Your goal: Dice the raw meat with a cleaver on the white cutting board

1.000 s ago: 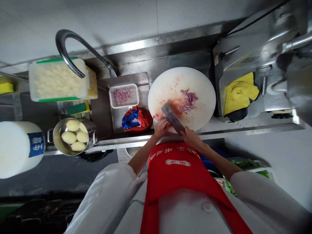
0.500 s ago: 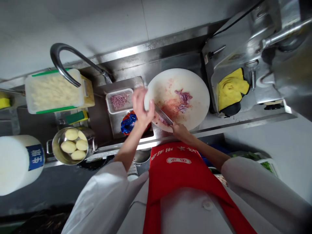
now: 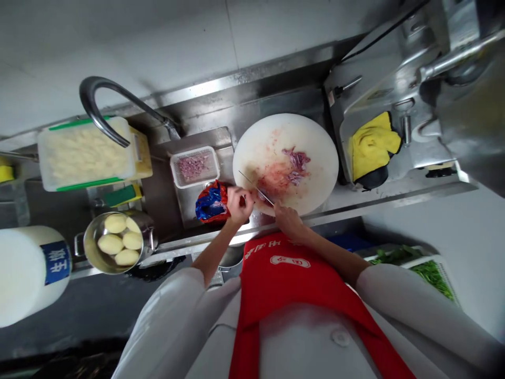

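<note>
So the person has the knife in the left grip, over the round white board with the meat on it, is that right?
Not quite, the side is wrong: the head view shows the knife in the right grip, over the round white board with the meat on it.

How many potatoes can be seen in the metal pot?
5. In the pot, one potato lies at upper left, a second upper right, a third middle left, a fourth middle right, a fifth lowest. More may be hidden underneath.
</note>
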`<state>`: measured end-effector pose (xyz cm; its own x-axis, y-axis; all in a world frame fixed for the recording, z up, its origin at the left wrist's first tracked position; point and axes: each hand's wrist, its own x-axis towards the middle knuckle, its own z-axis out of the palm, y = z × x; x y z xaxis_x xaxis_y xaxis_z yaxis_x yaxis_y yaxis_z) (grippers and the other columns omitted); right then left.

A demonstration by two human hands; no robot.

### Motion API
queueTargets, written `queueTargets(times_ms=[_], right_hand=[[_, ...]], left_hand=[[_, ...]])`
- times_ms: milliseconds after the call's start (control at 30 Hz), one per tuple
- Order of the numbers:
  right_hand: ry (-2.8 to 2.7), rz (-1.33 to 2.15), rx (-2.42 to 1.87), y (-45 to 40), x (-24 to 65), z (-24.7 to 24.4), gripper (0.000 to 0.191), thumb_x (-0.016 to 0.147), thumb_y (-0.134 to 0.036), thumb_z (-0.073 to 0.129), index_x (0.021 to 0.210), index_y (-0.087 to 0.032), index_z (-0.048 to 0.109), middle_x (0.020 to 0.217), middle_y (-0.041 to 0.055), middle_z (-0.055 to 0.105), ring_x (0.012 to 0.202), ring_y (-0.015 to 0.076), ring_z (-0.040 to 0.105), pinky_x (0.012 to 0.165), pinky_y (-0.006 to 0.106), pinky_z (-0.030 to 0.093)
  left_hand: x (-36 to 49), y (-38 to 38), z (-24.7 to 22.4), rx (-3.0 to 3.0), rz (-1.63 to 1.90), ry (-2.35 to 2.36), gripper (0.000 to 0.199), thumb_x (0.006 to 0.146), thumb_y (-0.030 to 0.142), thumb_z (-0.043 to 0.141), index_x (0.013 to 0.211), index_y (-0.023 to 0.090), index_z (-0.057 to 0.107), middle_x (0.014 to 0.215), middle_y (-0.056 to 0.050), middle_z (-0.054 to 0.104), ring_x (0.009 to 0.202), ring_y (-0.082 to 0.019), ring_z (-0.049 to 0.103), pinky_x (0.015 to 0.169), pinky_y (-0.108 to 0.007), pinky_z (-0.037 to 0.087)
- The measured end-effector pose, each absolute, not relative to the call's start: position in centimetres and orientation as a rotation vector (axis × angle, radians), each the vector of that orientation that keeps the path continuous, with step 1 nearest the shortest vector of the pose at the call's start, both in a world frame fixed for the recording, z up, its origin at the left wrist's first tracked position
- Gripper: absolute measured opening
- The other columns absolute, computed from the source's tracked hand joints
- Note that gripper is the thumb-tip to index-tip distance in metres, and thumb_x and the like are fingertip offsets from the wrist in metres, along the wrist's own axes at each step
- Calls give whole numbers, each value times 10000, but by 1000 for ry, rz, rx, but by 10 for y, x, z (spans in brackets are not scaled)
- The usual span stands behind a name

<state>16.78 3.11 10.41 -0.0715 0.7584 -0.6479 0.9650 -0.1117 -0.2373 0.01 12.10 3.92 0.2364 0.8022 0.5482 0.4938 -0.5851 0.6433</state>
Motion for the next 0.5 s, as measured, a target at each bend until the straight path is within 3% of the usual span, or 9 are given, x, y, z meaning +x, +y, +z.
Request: queueTargets(times_ms=[233,500], right_hand=[[1813,-1005,1974,38,186,91,377,1053,-291,265,1298,-109,487,1092,195,698,1042,280,688,839,334,479],[1755,-973,1910,28,188,96,349,1049,-248,262,1281,-88,467,994,178,718,934,259,713,769,312,467]], left_hand=[[29,77,-33,2243,917,1107,205,1002,281,468,959,183,643,995,-89,665,967,-206,608,897,-416,525],[26,78,-39,2193,839,1064,225,1008,266,449,1003,176,654,1026,-96,675,1040,-210,611,951,-448,526]])
